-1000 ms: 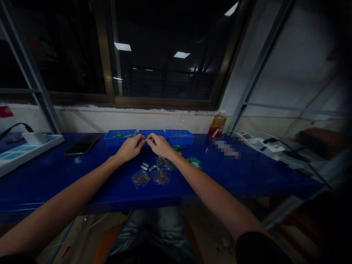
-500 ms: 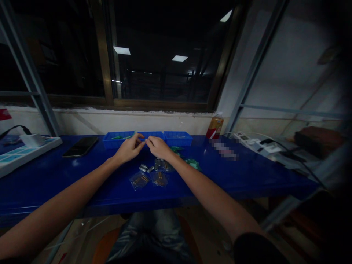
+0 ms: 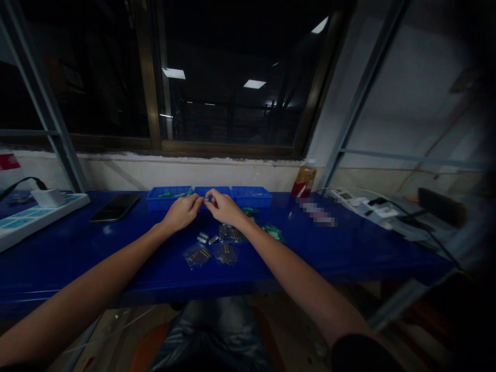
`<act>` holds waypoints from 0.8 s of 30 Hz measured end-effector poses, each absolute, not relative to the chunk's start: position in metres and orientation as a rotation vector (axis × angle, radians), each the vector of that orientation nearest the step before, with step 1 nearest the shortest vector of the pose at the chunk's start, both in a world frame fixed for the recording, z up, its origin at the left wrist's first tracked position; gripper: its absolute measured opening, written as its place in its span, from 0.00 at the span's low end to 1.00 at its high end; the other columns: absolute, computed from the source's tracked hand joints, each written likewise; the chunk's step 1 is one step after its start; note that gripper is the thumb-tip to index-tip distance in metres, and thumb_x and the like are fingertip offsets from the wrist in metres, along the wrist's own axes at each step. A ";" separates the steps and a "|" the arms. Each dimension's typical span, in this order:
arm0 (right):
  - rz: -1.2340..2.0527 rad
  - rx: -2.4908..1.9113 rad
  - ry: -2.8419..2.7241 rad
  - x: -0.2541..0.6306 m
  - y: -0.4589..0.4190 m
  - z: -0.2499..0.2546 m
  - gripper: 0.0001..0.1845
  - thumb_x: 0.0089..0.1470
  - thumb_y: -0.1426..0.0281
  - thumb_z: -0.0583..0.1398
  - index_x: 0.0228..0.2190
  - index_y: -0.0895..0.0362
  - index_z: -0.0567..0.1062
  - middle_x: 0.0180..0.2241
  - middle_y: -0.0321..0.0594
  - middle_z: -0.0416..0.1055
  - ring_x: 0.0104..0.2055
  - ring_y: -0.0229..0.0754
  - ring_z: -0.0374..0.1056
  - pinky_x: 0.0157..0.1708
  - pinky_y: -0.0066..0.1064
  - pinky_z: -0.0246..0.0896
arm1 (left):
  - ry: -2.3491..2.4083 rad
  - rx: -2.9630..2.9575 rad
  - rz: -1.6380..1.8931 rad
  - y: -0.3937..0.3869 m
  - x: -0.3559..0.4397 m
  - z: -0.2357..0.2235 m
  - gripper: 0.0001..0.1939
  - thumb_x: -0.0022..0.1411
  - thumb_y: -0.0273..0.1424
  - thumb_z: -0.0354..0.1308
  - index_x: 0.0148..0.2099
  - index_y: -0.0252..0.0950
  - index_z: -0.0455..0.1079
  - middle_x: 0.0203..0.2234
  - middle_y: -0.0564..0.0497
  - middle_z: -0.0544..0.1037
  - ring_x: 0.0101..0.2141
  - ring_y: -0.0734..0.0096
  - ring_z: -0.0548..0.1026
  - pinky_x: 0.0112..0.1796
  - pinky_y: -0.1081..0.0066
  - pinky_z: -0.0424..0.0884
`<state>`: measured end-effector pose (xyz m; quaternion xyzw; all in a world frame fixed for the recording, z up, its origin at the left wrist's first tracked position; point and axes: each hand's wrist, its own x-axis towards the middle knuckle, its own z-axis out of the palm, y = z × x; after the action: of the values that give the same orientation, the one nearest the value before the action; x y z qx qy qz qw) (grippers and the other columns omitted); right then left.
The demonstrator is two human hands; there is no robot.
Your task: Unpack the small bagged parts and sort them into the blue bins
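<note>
Both grips look pressed together on one small grey piece (image 3: 206,199), left hand (image 3: 180,212) at one end, right hand (image 3: 223,207) at the other, thumbs and forefingers almost meeting; I can't make out what the piece is, or what the tucked fingers do. It sits raised over the bench (image 3: 155,268), just this side of the middle blue tray (image 3: 213,189). Progress as I read it: one piece in hand, not set down; two loose silver parts (image 3: 202,237) lie outside any bag, and three see-through bags (image 3: 197,256) already hold brass-coloured or dark parts. I can't count what is done or left. Pose: forearms come in from the lower corners and converge forward in a V, backs of hands mostly up, fingers curled inward, right forearm passing just beside green packets (image 3: 273,232). Further out, the left blue tray (image 3: 155,204) has green packets too, the right blue tray (image 3: 253,201) holds something see-through I can't resolve. Phone (image 3: 115,206) and power strip (image 3: 50,213) are off left, bottle (image 3: 305,181) behind to the right, all well apart from the hands
</note>
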<state>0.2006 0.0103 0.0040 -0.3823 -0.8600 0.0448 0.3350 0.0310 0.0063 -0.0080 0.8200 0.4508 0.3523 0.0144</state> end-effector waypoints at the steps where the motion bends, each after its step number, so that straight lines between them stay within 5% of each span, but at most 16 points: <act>1: 0.113 -1.005 -2.253 0.201 0.010 0.004 0.08 0.55 0.67 0.51 0.37 0.55 0.64 0.20 0.30 0.60 0.23 0.33 0.58 0.25 0.24 0.45 | 1.404 2.544 1.091 0.006 0.031 -0.008 0.17 0.65 0.37 0.39 0.29 0.35 0.62 0.22 0.50 0.71 0.25 0.69 0.70 0.29 0.71 0.60; 8: -0.020 -1.096 -2.256 0.199 0.017 -0.001 0.16 0.59 0.64 0.45 0.27 0.57 0.66 0.23 0.38 0.66 0.27 0.36 0.62 0.27 0.27 0.46 | 1.253 2.522 1.289 0.005 0.031 -0.004 0.14 0.60 0.35 0.48 0.46 0.34 0.61 0.32 0.49 0.71 0.28 0.71 0.69 0.31 0.72 0.64; 18: 0.103 -1.025 -2.235 0.200 0.013 0.001 0.12 0.56 0.62 0.50 0.38 0.56 0.65 0.22 0.32 0.63 0.24 0.34 0.60 0.25 0.25 0.45 | 1.304 2.649 1.238 0.011 0.029 -0.008 0.12 0.63 0.34 0.44 0.38 0.34 0.65 0.32 0.47 0.71 0.35 0.65 0.69 0.37 0.69 0.63; 24: 0.085 -1.004 -2.238 0.200 0.012 0.001 0.10 0.55 0.66 0.51 0.39 0.55 0.65 0.21 0.30 0.62 0.23 0.34 0.59 0.25 0.24 0.45 | 1.426 2.591 1.077 0.008 0.030 -0.007 0.17 0.65 0.36 0.38 0.31 0.35 0.63 0.26 0.49 0.71 0.29 0.67 0.70 0.32 0.70 0.61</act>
<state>0.2000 0.0122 0.0008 -0.3850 -0.8587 0.0324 0.3367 0.0300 0.0080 -0.0067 0.8232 0.4530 0.3422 -0.0029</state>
